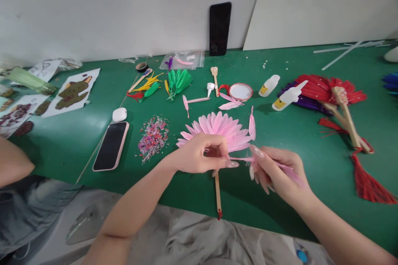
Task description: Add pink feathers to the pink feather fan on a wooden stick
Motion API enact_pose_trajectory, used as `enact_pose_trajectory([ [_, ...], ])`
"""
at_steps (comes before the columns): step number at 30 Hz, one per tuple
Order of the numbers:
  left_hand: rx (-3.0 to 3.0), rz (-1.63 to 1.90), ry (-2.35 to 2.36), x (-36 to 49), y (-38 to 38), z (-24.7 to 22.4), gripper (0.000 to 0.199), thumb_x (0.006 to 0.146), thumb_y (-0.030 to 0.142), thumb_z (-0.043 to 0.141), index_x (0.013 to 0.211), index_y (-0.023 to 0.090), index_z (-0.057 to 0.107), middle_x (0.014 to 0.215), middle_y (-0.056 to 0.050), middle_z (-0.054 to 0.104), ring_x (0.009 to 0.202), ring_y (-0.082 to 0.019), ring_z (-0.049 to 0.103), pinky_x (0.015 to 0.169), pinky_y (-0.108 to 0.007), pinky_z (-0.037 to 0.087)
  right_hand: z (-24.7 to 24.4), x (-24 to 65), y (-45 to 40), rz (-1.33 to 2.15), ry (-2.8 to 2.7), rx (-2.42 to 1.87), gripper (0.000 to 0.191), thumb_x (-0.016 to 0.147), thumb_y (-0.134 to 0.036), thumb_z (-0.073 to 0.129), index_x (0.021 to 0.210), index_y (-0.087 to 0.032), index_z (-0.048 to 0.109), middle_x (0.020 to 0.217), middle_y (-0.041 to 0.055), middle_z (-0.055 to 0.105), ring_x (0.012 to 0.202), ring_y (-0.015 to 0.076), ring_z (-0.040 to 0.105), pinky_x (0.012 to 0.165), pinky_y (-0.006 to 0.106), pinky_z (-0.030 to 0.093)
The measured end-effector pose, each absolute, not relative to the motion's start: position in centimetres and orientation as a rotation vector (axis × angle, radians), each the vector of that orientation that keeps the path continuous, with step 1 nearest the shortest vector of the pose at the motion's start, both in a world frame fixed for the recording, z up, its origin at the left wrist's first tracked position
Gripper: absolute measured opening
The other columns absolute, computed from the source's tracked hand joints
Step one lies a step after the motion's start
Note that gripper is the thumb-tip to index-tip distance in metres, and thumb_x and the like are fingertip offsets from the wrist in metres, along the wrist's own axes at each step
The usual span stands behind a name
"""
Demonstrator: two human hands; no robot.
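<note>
Here, the left hand and right hand pinch a slender pink feather crosswise, the left nearer the half-round pink-feathered fan.

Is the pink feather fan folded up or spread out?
Spread out: its pink feathers splay side by side in a wide arc.

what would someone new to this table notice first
Probably the pink feather fan, front and centre on the green table, where the left hand and right hand hold a pink feather. Next, the red feather fan at right and the black smartphone upright at the back.
</note>
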State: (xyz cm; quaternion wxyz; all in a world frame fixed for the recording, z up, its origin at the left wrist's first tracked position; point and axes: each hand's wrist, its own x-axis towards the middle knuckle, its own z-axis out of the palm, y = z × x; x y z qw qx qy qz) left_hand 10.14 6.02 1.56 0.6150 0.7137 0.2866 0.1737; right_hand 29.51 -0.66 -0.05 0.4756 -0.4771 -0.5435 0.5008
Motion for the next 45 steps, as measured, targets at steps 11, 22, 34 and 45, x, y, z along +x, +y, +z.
enact_pose_trajectory([
  [11,1.962,0.273,0.648,8.9,6.7,2.4,0.020,0.079,0.024,0.058,0.064,0.015,0.049,0.056,0.004,0.046,0.050,-0.005,0.038,0.046,-0.018,0.032,0.1,29.3,-0.7,1.419,-1.304,-1.266,0.046,0.086,-0.047,0.052,0.052,-0.018,0.054,0.034,-0.0047,0.043,0.027,0.0050,0.036,0.032,0.018,0.027],
  [22,1.659,0.454,0.918,5.3,8.5,3.9,0.030,0.086,0.036,0.053,0.063,0.016,0.052,0.040,0.007,0.042,0.031,-0.004,0.037,0.038,-0.018,0.030,0.9,29.3,-0.4,1.402,-0.994,-1.381,0.048,0.081,-0.055,0.056,0.050,-0.018,0.052,0.030,-0.0055,0.039,0.025,0.0049,0.035,0.031,0.019,0.025],
  [34,1.968,-0.238,1.959,-1.2,6.1,4.4,0.032,0.082,0.051,0.048,0.069,0.021,0.051,0.051,0.004,0.051,0.047,-0.013,0.047,0.046,-0.022,0.027,0.6,29.2,0.0,1.467,-1.146,-1.397,0.059,0.079,-0.064,0.050,0.044,-0.017,0.046,0.031,-0.0060,0.033,0.028,0.0031,0.028,0.032,0.019,0.019],
  [45,2.120,0.388,1.468,6.8,4.5,5.6,0.031,0.094,0.041,0.031,0.096,0.021,0.055,0.061,0.004,0.056,0.052,-0.011,0.052,0.053,-0.021,0.037,0.2,29.1,0.1,1.360,-1.146,-1.367,0.059,0.081,-0.059,0.053,0.040,-0.018,0.041,0.034,-0.0047,0.034,0.031,0.0049,0.032,0.033,0.021,0.023],
])
